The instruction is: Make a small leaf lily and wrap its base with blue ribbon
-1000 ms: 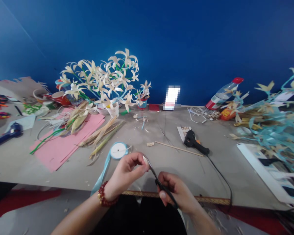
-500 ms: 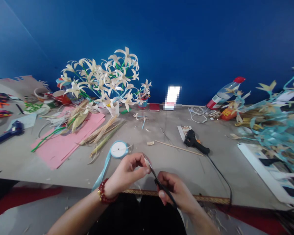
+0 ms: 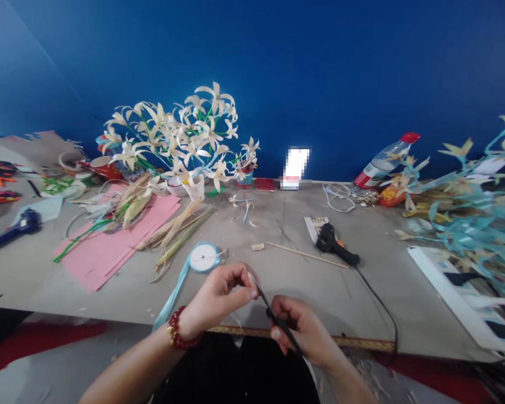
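Note:
My left hand, with a red bead bracelet at the wrist, pinches a small pale piece near the table's front edge. My right hand is closed around the dark handles of scissors. The scissors' blades point up and to the left, against the pale piece at my left fingertips. Just behind my left hand lies a spool of light blue ribbon, its loose end hanging over the table edge.
Pink sheets with dry husks lie at the left. White husk flowers stand at the back. A black glue gun with its cord, a thin stick and a bottle are at the right.
The hanging end of the blue ribbon has shifted slightly to the left. Both hands and the scissors have hardly moved.

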Demonstrator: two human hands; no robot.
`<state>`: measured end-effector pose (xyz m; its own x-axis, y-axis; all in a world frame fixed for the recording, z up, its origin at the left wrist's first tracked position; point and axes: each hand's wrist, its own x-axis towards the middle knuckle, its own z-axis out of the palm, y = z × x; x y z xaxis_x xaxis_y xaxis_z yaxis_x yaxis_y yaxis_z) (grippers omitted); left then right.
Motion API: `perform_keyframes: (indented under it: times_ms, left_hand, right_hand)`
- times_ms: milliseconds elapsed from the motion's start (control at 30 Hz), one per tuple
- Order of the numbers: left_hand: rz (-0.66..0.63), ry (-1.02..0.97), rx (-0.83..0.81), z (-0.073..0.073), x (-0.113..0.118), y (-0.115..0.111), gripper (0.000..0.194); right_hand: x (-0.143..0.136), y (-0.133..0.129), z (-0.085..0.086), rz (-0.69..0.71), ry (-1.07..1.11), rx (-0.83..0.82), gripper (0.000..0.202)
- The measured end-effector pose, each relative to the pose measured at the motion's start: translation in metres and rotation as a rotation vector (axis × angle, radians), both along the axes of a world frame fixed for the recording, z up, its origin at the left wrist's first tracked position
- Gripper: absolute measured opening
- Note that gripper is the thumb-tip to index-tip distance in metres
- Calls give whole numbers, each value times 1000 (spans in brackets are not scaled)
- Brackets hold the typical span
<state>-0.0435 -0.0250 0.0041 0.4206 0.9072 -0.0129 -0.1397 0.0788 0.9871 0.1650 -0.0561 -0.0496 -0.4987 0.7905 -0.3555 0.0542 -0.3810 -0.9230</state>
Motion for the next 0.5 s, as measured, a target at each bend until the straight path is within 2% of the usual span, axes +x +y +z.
perform_keyframes:
  times_ms: [267,500]
  left_hand:
    - [-7,-17,-20,-3,-1,0,19]
    - [2,-90,-114,-3,-1,-1,20]
  right_hand:
    - [-1,2,5,-4,-37,16,61]
    - [-2,2,6,-7,-9,15,56]
